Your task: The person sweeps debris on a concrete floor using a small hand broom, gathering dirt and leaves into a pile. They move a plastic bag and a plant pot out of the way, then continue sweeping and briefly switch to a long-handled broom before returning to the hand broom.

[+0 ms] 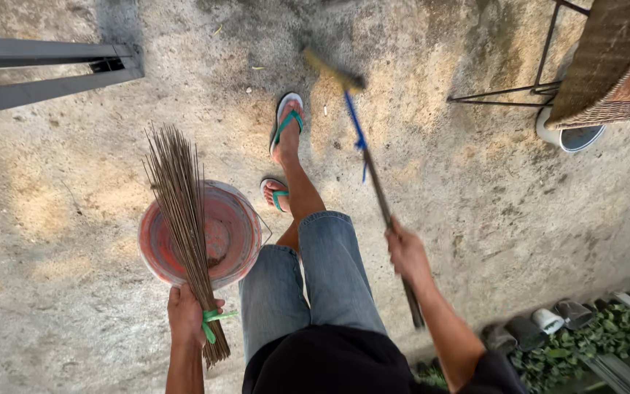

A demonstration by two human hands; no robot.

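My left hand [187, 315] grips a bundle of thin brown sticks [181, 211], a stick broom tied with a green band near the hand. The same hand seems to carry a reddish bucket [235, 233] that hangs under the sticks. My right hand [405, 252] is closed on the long dark handle of a broom [370, 175], which has a blue section and yellowish bristles [329, 71] touching the concrete ahead. My legs in jeans and green flip-flops [286, 120] are between the two hands.
Rough concrete floor all round. Grey metal bars [45, 69] at upper left. A woven chair [607, 66] on a thin metal frame stands at upper right, with a white pot [570, 137] under it. Small pots [548, 321] and green plants lie at lower right.
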